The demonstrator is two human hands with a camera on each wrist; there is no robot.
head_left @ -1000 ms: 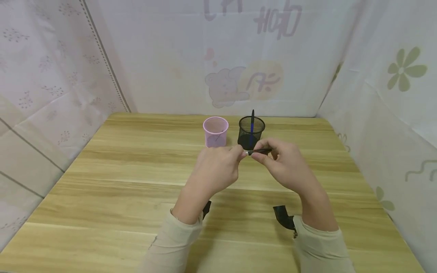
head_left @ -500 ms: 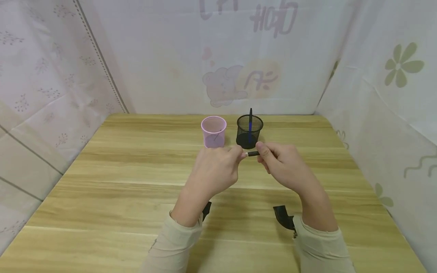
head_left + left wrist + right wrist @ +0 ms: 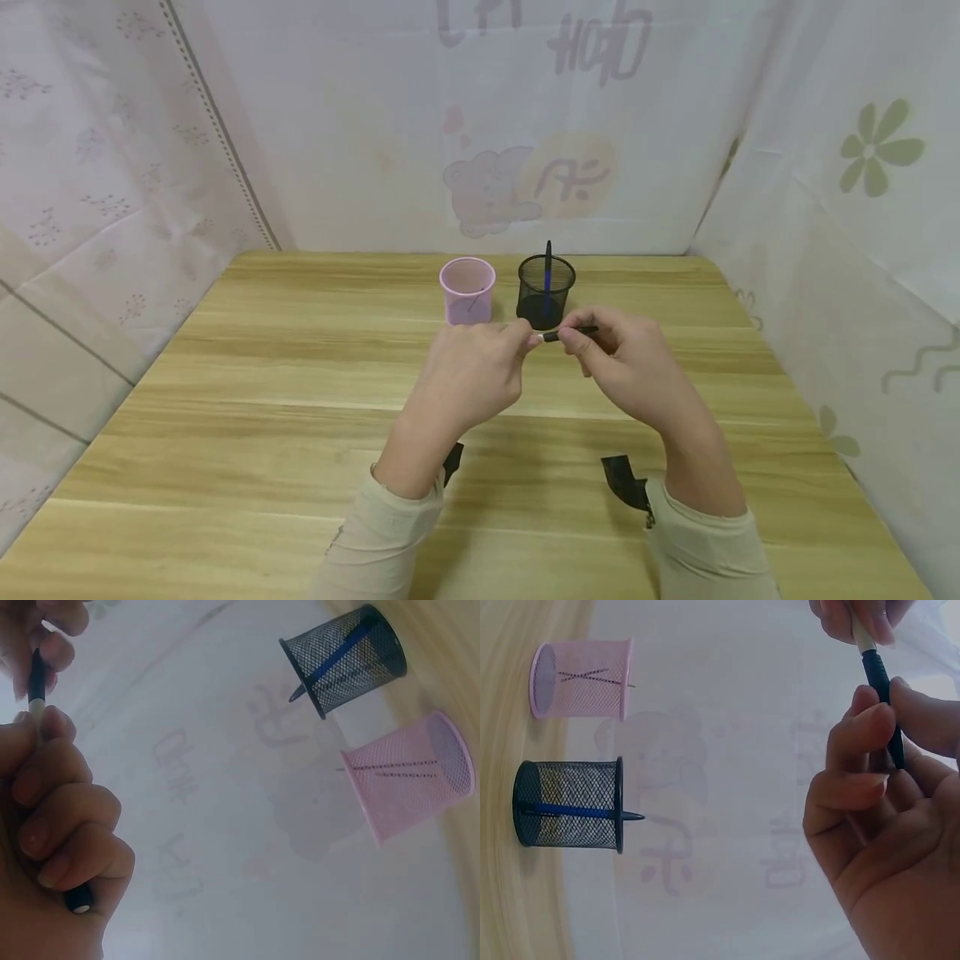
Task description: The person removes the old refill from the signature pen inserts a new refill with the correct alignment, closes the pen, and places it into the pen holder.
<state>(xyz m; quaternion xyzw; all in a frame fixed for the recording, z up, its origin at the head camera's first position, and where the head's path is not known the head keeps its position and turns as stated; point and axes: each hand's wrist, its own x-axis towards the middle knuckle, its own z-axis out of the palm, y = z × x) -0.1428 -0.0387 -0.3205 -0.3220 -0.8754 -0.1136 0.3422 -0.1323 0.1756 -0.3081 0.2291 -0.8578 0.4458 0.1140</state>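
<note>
Ahead of the body, both hands hold one pen [image 3: 552,337] with a pale barrel and a black front part, well above the table. My left hand [image 3: 472,371] grips the barrel; in the left wrist view its fingers curl round it, and the pen's dark rear end [image 3: 78,898] sticks out below. Thumb and fingers of my right hand [image 3: 630,362] pinch the black front part [image 3: 877,671], whose pointed end shows past them in the right wrist view. Most of the barrel is hidden inside the left hand.
Behind the hands, a pink mesh cup [image 3: 468,292] stands left of a black mesh cup [image 3: 546,292]. Thin dark sticks [image 3: 585,676] lean in the pink cup, and a blue pen with a black end [image 3: 577,812] stands in the black one. A printed cloth [image 3: 337,125] hangs behind the table.
The right thumb and fingers have shifted on the pen's black part: half a second ago they covered its end, now it shows again. The left hand keeps its grip.
</note>
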